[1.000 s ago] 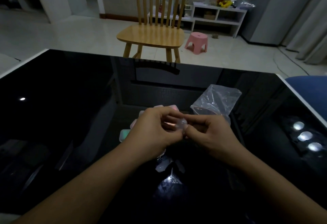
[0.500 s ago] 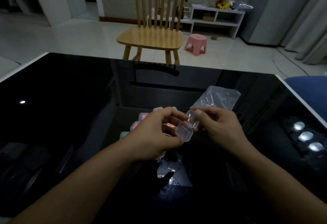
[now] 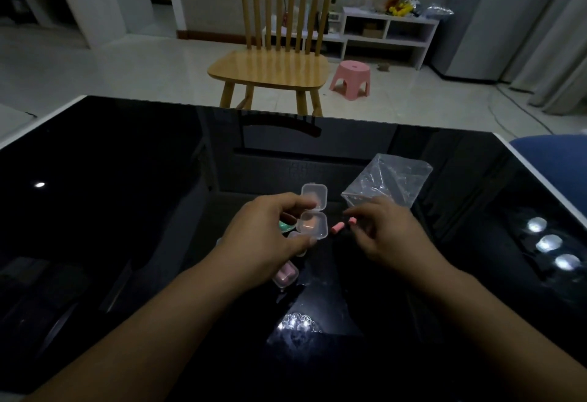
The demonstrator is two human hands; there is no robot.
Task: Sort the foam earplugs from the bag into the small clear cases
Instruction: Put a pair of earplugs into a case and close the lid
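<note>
The left hand (image 3: 270, 236) pinches a small clear case (image 3: 313, 225) by its base, lid hinged open and standing up, near the middle of the glossy black table (image 3: 127, 195), well in from every edge. The right hand (image 3: 386, 233) hovers beside it, fingers loosely curled and holding nothing, fingertips at two pink earplugs (image 3: 344, 225) lying between the hands. The clear bag (image 3: 389, 184) lies just beyond the right hand; a closed case (image 3: 286, 276) with something pink inside sits under the left wrist, with broad bare table left and right.
</note>
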